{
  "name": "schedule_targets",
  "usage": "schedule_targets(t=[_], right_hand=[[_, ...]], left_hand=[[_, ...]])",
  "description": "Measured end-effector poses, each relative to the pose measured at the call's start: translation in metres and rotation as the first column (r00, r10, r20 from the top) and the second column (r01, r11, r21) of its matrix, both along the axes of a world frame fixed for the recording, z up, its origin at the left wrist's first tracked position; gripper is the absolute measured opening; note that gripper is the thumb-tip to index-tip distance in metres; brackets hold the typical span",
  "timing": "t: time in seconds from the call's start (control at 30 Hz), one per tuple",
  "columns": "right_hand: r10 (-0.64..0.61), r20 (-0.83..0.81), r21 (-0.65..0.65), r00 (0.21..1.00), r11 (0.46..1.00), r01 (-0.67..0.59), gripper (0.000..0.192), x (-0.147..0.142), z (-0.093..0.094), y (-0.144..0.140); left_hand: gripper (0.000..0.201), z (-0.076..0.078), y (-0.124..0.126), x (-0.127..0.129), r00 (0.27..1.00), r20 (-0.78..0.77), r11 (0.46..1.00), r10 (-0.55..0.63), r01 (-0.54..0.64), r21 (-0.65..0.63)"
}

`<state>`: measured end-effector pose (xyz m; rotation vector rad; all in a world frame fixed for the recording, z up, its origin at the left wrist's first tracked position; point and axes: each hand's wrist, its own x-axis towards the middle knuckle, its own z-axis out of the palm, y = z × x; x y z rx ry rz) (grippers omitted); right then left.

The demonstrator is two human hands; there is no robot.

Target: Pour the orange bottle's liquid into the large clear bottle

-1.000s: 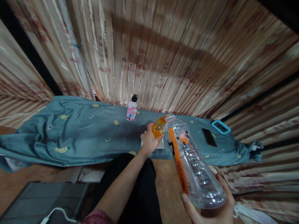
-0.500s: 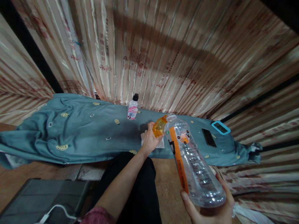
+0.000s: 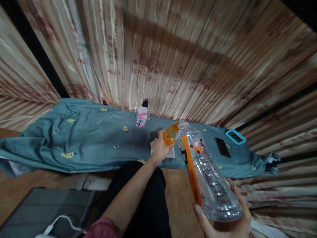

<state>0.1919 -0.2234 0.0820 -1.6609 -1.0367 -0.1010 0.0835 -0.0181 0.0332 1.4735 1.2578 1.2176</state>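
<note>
My left hand [image 3: 160,149] is closed round a small see-through orange bottle or cup [image 3: 170,135], whose exact kind I cannot make out. In my right hand [image 3: 223,221] is a large clear plastic bottle [image 3: 210,178] with an orange label, gripped near its base and tilted with its neck away from me. The bottle's open mouth lies right beside the top of the orange vessel; whether they touch is unclear. Under my left hand, a white paper tissue [image 3: 170,153] rests on the teal cloth [image 3: 94,142].
A small clear bottle [image 3: 142,115] with a black cap and pink label stands at the cloth's back edge. To the right lie a black phone [image 3: 222,147] and a blue-framed digital clock [image 3: 235,136]. Curtains [image 3: 153,66] hang behind. A grey box [image 3: 54,211] with a white cable sits lower left.
The whole view has shifted slightly, so everything appears a little further right. Both hands keep their hold, and the large bottle stays tilted against or beside the orange vessel.
</note>
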Motion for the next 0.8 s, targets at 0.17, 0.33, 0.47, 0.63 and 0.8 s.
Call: schedule_targets(t=[0.17, 0.33, 0.47, 0.63, 0.8], right_hand=[[0.003, 0.021, 0.011, 1.0, 1.0, -0.004, 0.117, 0.0014, 0.0002, 0.0001], [0.035, 0.021, 0.01, 0.999, 0.999, -0.036, 0.114, 0.004, -0.002, -0.0013], [0.049, 0.018, 0.014, 0.999, 0.999, -0.049, 0.114, 0.0045, -0.0025, -0.0014], [0.024, 0.036, 0.014, 0.999, 1.0, -0.025, 0.115, 0.0017, 0.0017, -0.0001], [0.006, 0.072, 0.02, 0.997, 1.0, -0.007, 0.113, 0.0019, 0.0024, -0.0006]], left_hand=[[0.062, -0.0015, 0.0007, -0.0001, 1.0, 0.02, 1.0, -0.009, 0.009, 0.014], [0.062, -0.0018, 0.0008, -0.0005, 1.0, 0.019, 1.0, -0.011, 0.011, 0.012], [0.062, -0.0033, 0.0012, 0.0001, 1.0, 0.0, 1.0, 0.001, -0.001, 0.022], [0.063, -0.0059, 0.0021, 0.001, 1.0, -0.005, 0.999, 0.003, -0.003, 0.037], [0.062, -0.004, 0.001, 0.0002, 1.0, -0.005, 1.0, 0.002, -0.001, 0.028]])
